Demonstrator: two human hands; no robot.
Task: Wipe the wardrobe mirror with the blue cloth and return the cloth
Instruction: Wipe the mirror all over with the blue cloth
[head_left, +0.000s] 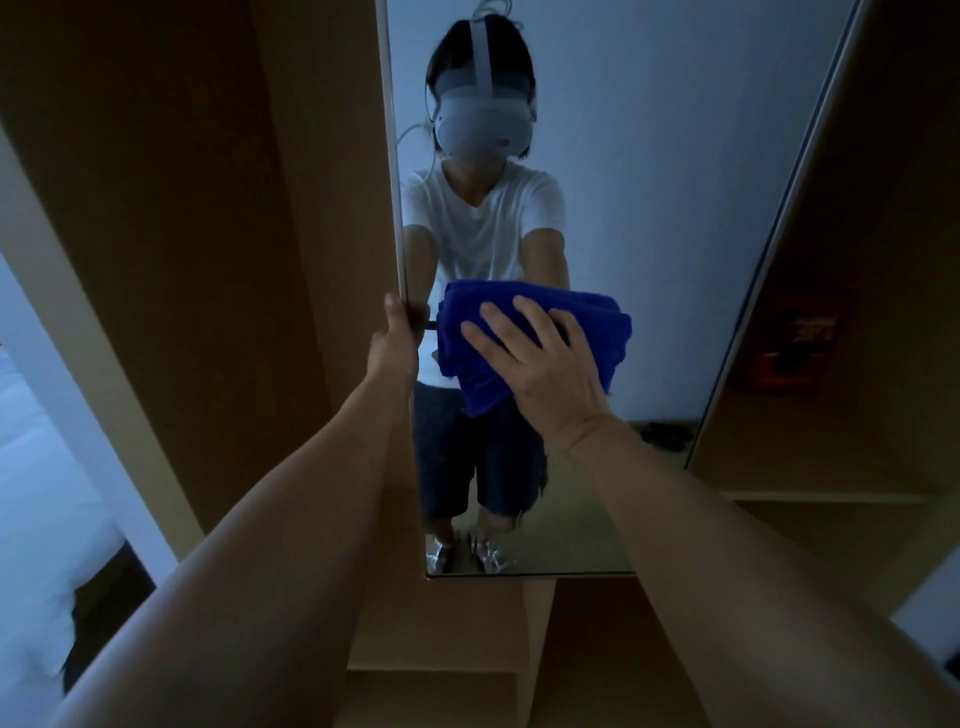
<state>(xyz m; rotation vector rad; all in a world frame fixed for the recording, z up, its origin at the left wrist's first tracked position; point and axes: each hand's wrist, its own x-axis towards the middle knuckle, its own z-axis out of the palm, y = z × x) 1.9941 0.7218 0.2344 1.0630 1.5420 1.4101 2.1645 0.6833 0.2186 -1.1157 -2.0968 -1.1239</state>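
right hand (540, 358) lies flat with fingers spread, pressing the folded blue cloth (524, 338) against the wardrobe mirror (649, 208) near its left edge. left hand (397, 338) curls round that edge, steadying the door. press too hard and the door may swing. with nothing gripping it, the cloth could slip from under the palm, so bare fingers smear the glass.

The blue cloth (524, 332) looks plush and matt against the glossy mirror (649, 208) in its smooth wood-look wardrobe (208, 208).
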